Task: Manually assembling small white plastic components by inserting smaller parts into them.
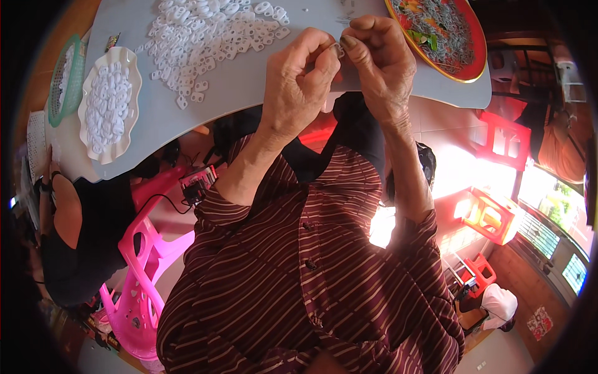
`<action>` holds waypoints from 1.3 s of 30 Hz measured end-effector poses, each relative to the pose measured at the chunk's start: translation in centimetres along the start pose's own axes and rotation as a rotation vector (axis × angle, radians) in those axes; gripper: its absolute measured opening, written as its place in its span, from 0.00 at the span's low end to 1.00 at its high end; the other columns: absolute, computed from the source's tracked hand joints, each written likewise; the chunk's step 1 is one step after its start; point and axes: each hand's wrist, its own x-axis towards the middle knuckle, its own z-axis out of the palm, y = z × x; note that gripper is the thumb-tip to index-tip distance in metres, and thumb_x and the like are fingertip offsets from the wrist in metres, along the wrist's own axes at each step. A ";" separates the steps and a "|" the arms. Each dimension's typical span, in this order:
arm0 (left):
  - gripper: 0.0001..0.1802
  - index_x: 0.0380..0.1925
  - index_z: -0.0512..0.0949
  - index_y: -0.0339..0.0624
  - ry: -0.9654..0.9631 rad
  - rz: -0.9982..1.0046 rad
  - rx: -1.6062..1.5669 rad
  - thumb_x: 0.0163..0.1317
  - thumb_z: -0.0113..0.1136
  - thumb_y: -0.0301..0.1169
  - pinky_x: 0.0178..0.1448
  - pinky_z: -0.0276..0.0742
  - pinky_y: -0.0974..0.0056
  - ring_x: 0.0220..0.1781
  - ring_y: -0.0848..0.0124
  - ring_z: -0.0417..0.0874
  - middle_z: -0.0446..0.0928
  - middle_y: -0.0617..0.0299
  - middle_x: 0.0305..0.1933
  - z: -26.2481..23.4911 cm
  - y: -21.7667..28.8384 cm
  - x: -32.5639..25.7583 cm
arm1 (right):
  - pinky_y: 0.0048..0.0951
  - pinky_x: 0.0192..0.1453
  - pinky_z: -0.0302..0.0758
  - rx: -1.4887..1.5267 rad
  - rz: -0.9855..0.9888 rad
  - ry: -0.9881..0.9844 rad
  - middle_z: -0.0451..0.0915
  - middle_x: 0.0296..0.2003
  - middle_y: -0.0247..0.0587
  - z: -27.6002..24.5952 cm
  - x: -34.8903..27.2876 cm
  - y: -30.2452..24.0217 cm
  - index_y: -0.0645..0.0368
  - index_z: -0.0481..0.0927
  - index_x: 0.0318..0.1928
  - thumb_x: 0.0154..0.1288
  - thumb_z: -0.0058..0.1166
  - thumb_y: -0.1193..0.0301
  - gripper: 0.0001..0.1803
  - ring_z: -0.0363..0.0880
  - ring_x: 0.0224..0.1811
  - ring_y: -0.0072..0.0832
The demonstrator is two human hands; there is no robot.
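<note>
Above the table's near edge, my left hand (299, 84) and my right hand (385, 71) meet fingertip to fingertip. The left thumb and forefinger pinch a small pale piece (340, 52), mostly hidden by the fingers. My right thumb and forefinger are closed right beside it; what they grip is too small to tell. Left of my hands lies a spread pile of small white plastic pieces with holes (205, 47). Close to my right hand is a red plate with a gold rim (481, 59), heaped with small grey metal-looking bits and a few green and orange ones.
A scalloped white dish (138, 93) of white pieces stands at the grey table's (240, 81) left edge, by a green basket (55, 115). A person in black (93, 230) sits at the left near a pink chair (146, 249). Red stools (504, 140) stand to the right.
</note>
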 end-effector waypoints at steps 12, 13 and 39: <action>0.05 0.32 0.71 0.35 0.005 0.014 -0.027 0.62 0.53 0.26 0.27 0.67 0.74 0.23 0.83 0.69 0.70 0.67 0.19 -0.2 -0.3 -0.1 | 0.16 0.36 0.73 -0.182 -0.075 -0.003 0.79 0.29 0.32 0.1 0.0 -0.2 0.64 0.77 0.38 0.61 0.59 0.74 0.08 0.75 0.32 0.14; 0.05 0.32 0.71 0.35 0.005 0.014 -0.028 0.62 0.53 0.26 0.27 0.67 0.74 0.23 0.83 0.69 0.70 0.67 0.19 -0.3 -0.3 -0.1 | 0.16 0.36 0.73 -0.184 -0.076 -0.004 0.79 0.29 0.32 0.0 0.0 -0.2 0.64 0.77 0.38 0.61 0.59 0.74 0.08 0.75 0.32 0.14; 0.05 0.31 0.74 0.37 -0.027 -0.170 -0.210 0.63 0.52 0.28 0.16 0.64 0.78 0.18 0.86 0.67 0.70 0.69 0.21 -0.8 0.4 0.0 | 0.17 0.30 0.69 -0.102 0.100 -0.019 0.76 0.22 0.28 0.0 0.5 -1.7 0.62 0.80 0.37 0.64 0.57 0.70 0.08 0.70 0.26 0.12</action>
